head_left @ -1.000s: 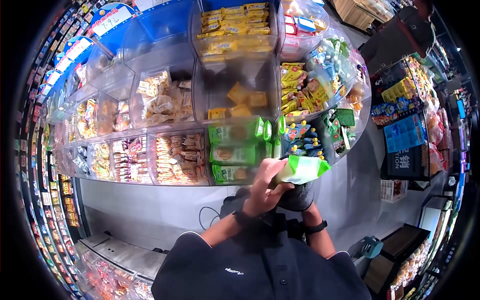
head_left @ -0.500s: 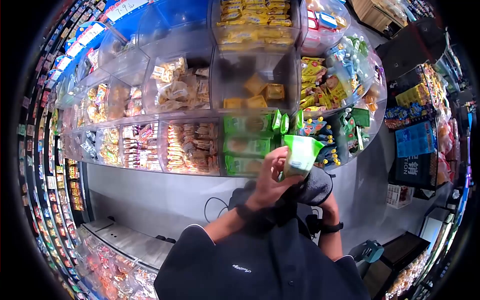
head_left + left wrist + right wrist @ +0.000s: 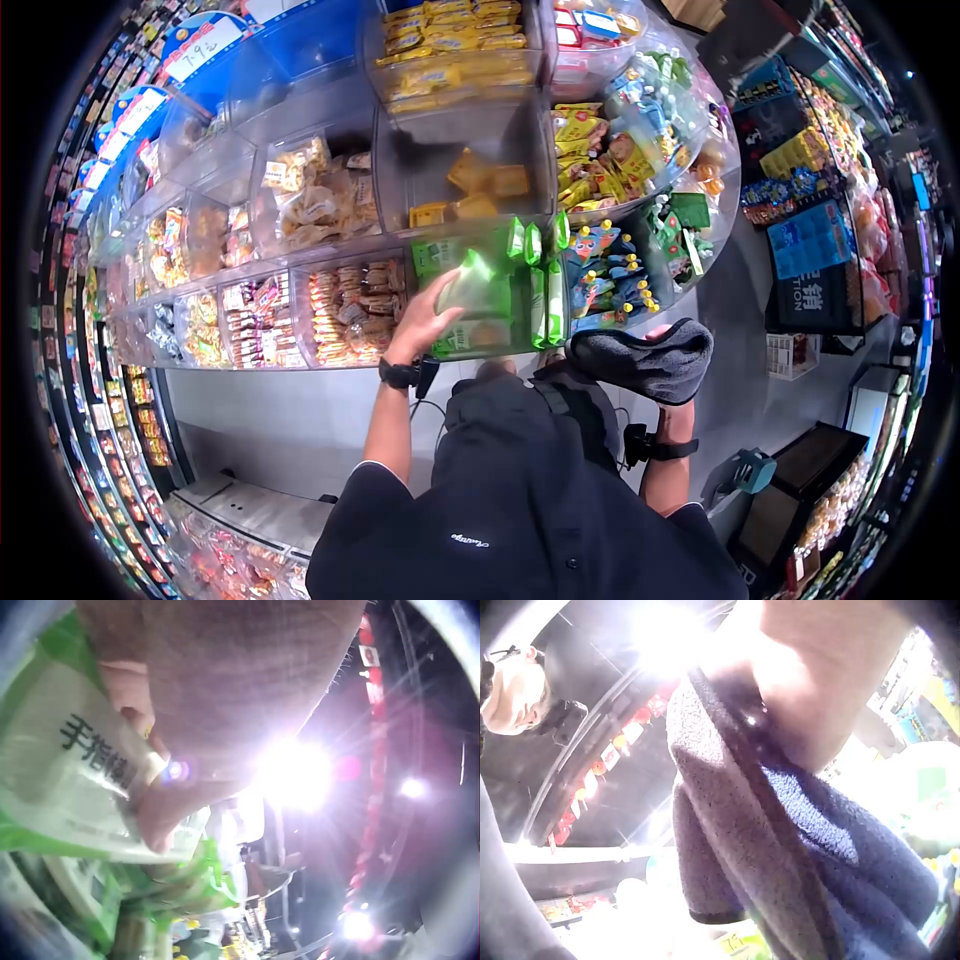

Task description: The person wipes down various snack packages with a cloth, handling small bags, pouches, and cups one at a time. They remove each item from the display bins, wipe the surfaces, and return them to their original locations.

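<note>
My left hand (image 3: 425, 322) is over the compartment of green snack packets, gripping one green-and-white packet (image 3: 475, 285) by its near edge. In the left wrist view, thumb and fingers pinch this packet (image 3: 75, 757), whose face carries dark printed characters. Similar green packets (image 3: 470, 337) lie flat beneath it, and several more stand on edge along the compartment's right side. Off to the right, past the display's front edge, my right hand (image 3: 660, 332) holds a dark grey towel (image 3: 645, 365). Folds of the towel (image 3: 727, 817) hang down and hide most of its fingers.
Bottle-shaped blue packs with yellow caps (image 3: 605, 270) fill the neighbouring compartment. To the left are bins of small wrapped snacks (image 3: 352, 310). Clear dividers rise between bins, and yellow packs (image 3: 485, 185) lie behind. A dark shelf stand (image 3: 815, 300) is at right.
My left hand has carried the packet left, from beside the towel to over the green packets. My right hand and the towel have come apart from it, toward the right.
</note>
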`<state>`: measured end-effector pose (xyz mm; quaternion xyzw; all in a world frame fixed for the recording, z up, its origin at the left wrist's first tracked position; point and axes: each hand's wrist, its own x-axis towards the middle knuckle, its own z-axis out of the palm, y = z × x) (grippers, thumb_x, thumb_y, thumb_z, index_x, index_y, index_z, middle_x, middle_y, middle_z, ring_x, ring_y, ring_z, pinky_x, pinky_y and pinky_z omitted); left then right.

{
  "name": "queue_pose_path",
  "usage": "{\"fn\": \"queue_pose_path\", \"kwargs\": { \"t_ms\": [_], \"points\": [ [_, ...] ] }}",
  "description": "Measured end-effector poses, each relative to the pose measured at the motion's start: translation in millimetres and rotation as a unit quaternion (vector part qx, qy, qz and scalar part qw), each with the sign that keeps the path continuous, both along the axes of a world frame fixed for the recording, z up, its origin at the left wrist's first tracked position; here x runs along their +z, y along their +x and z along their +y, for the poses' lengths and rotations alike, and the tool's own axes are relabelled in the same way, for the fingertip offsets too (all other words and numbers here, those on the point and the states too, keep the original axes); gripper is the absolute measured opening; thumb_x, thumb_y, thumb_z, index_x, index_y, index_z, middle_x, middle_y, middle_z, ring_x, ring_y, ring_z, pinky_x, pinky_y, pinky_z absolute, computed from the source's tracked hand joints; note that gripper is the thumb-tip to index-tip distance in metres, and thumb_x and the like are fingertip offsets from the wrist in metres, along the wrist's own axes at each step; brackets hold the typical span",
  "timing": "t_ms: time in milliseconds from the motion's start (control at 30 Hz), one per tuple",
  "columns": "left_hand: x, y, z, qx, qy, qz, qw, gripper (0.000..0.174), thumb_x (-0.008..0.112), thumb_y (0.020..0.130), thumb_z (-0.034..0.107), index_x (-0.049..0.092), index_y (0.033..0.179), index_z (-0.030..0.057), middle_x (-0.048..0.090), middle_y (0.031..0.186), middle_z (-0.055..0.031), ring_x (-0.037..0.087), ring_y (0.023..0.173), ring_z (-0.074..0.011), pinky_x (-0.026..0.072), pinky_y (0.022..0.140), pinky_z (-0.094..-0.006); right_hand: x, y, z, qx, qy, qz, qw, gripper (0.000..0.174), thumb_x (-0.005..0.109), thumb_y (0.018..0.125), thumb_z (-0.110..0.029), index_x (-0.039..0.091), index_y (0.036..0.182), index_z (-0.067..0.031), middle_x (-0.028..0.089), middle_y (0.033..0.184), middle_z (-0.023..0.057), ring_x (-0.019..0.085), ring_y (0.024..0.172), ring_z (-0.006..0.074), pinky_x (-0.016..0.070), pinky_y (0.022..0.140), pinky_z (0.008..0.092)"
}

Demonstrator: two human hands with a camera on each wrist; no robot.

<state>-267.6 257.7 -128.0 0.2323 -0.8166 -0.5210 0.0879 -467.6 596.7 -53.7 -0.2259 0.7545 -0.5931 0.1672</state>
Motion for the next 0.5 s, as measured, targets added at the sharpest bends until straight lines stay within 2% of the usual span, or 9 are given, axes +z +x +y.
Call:
{"fn": "queue_pose_path", "kwargs": {
  "t_ms": [33, 100, 167, 200, 267, 333, 367, 433, 500],
  "points": [
    [-4, 1, -4, -0.014, -0.006, -0.029, 0.999, 0.061, 0.068, 0.079, 0.006, 0.045, 0.135, 0.0086, 0.053, 0.132, -0.0164, 0.052, 0.121, -0.0307, 0.0419, 0.1, -0.0342, 9, 1, -4, 0.002, 0.011, -0.002, 1.0, 0.024, 0.07, 0.079, -0.005, 0.059, 0.099, -0.0014, 0.061, 0.093, 0.006, 0.058, 0.085, 0.0134, 0.0488, 0.081, 0.0274],
    [-14, 1, -11, -0.007, -0.014, -0.033, 0.999, 0.051, 0.061, 0.083, 0.002, 0.049, 0.132, 0.0085, 0.055, 0.129, -0.0149, 0.05, 0.122, -0.0314, 0.0412, 0.1, -0.0359, 17, 3, -10, -0.037, 0.096, 0.12, 0.987, 0.033, 0.08, 0.068, -0.007, 0.059, 0.094, -0.0027, 0.062, 0.086, 0.004, 0.06, 0.078, 0.012, 0.0492, 0.072, 0.0244],
    [-21, -2, -16, -0.005, -0.037, -0.032, 0.999, 0.047, 0.06, 0.082, 0.0, 0.053, 0.128, 0.0089, 0.059, 0.121, -0.0141, 0.053, 0.115, -0.0318, 0.0423, 0.097, -0.0367, 34, 4, -22, -0.077, 0.102, 0.123, 0.984, 0.039, 0.088, 0.058, -0.013, 0.063, 0.087, -0.0051, 0.063, 0.076, 0.0012, 0.062, 0.069, 0.0118, 0.0494, 0.063, 0.0238],
    [-22, -4, -18, -0.023, -0.101, -0.02, 0.994, 0.046, 0.06, 0.082, 0.0, 0.054, 0.127, 0.0094, 0.059, 0.118, -0.0137, 0.054, 0.113, -0.0319, 0.0429, 0.096, -0.037, 48, 6, -29, -0.078, 0.08, 0.088, 0.99, 0.042, 0.089, 0.057, -0.014, 0.062, 0.089, -0.0051, 0.064, 0.078, 0.0014, 0.063, 0.073, 0.0112, 0.0498, 0.066, 0.0226],
    [-22, -10, -20, -0.056, -0.228, 0.006, 0.972, 0.046, 0.06, 0.081, -0.001, 0.056, 0.125, 0.0104, 0.06, 0.113, -0.0127, 0.055, 0.107, -0.0322, 0.0441, 0.093, -0.0376, 50, 4, -30, -0.048, 0.068, 0.082, 0.993, 0.041, 0.085, 0.064, -0.007, 0.059, 0.096, -0.0031, 0.063, 0.089, 0.0047, 0.062, 0.082, 0.0126, 0.0505, 0.074, 0.0249],
    [-22, -12, -16, -0.042, -0.268, -0.006, 0.963, 0.047, 0.06, 0.08, -0.002, 0.057, 0.124, 0.0118, 0.059, 0.112, -0.012, 0.054, 0.106, -0.0321, 0.0447, 0.092, -0.0379, 46, -1, -27, -0.026, 0.08, 0.092, 0.992, 0.045, 0.083, 0.066, -0.004, 0.057, 0.103, -0.0017, 0.063, 0.097, 0.0073, 0.063, 0.09, 0.0146, 0.0511, 0.08, 0.0264],
    [-22, -12, -12, -0.036, -0.287, -0.012, 0.957, 0.047, 0.06, 0.079, -0.002, 0.058, 0.124, 0.0124, 0.058, 0.112, -0.0116, 0.054, 0.105, -0.032, 0.0449, 0.092, -0.038, 46, -1, -29, -0.006, 0.055, 0.069, 0.996, 0.039, 0.081, 0.068, -0.002, 0.058, 0.101, -0.0009, 0.064, 0.095, 0.0076, 0.064, 0.091, 0.0149, 0.0508, 0.081, 0.026],
    [-3, -16, 2, 0.012, -0.314, -0.004, 0.949, 0.045, 0.065, 0.078, 0.001, 0.059, 0.121, 0.0118, 0.055, 0.117, -0.012, 0.052, 0.109, -0.0333, 0.0451, 0.092, -0.0395, 50, -5, -31, 0.028, 0.099, 0.166, 0.981, 0.03, 0.08, 0.069, -0.003, 0.061, 0.092, -0.0004, 0.064, 0.093, 0.0067, 0.064, 0.09, 0.0147, 0.0504, 0.083, 0.0259],
    [27, -26, 16, -0.005, -0.259, 0.044, 0.965, 0.046, 0.067, 0.076, 0.002, 0.059, 0.121, 0.0084, 0.056, 0.116, -0.0131, 0.053, 0.108, -0.0328, 0.0452, 0.092, -0.0394, 53, -4, -32, 0.007, 0.122, 0.197, 0.973, 0.018, 0.07, 0.078, -0.003, 0.062, 0.094, 0.0001, 0.065, 0.089, 0.0069, 0.064, 0.085, 0.0152, 0.0505, 0.08, 0.0272]
  ]
}}
